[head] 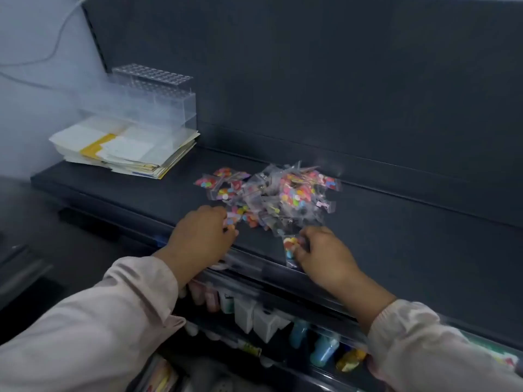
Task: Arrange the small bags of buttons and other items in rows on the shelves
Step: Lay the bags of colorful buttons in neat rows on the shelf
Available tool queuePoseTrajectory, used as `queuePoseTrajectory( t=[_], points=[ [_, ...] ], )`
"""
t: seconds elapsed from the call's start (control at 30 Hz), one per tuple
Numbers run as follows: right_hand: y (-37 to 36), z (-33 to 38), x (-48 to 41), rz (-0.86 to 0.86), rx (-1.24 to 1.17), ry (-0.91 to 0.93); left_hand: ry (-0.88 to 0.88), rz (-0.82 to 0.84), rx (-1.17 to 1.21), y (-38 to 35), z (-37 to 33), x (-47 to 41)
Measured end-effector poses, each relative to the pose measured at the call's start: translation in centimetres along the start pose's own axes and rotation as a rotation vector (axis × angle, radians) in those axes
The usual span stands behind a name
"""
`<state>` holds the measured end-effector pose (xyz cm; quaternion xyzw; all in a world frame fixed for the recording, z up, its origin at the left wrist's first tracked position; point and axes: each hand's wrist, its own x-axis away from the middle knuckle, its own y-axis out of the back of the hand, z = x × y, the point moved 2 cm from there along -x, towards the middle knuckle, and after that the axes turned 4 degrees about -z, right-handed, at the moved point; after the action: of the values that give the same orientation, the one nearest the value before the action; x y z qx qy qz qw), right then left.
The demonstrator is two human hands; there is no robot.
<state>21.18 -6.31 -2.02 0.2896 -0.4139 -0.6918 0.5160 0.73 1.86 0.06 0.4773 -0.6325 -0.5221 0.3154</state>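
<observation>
Head view shows us both hands at the near edge of a dark shelf, where the small bags of buttons lie in one loose pile, not yet in rows. Our right hand has its thumb and fingers curled round a single bag of coloured buttons, pulled to the front lip of the shelf. That bag lies just left of the fingers, its long side running front to back, so we judge it can be laid down square with little turning. Our left hand rests at the pile's near-left corner with fingers bent over the bags there. Blur keeps us from telling whether it grips one. The left hand is nearer the few loose bags on the pile's left side. We count one pile, one separated bag and two hands; the bags in the pile overlap too much to count. Farther left sit one stack of papers and one clear rack.
</observation>
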Motion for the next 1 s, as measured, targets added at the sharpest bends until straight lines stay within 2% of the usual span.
queuePoseTrajectory(
  t=[0.17,0.4,0.5,0.6,0.7,0.83,0.93,1.0],
  points=[
    [-1.5,0.6,-2.4,0.019,0.038,-0.092,0.064,0.046,-0.055,-1.4,2.7,-2.7],
    [-1.1,1.1,-4.3,0.092,-0.027,-0.192,-0.054,0.166,-0.005,-2.5,3.8,-6.5],
    [-0.6,1.0,-4.4,0.07,-0.177,-0.231,-0.105,0.19,-0.049,-2.2,3.9,-7.8],
    [0.3,1.5,-4.5,0.016,-0.453,-0.272,-0.133,0.265,-0.037,-1.3,4.0,-8.4],
    [1.5,2.3,-4.9,-0.062,-0.649,-0.311,-0.08,0.323,0.177,0.4,4.6,-9.2],
    [2.8,2.9,-5.9,-0.152,-1.021,-0.414,-0.015,0.3,0.645,3.0,3.0,-11.2],
    [4.0,3.4,-6.4,-0.149,-1.24,-0.459,0.031,0.395,0.966,3.9,-0.1,-12.1],
    [4.8,3.7,-6.4,-0.109,-1.345,-0.478,0.029,0.461,1.074,3.9,-2.3,-12.3]
  ],
)
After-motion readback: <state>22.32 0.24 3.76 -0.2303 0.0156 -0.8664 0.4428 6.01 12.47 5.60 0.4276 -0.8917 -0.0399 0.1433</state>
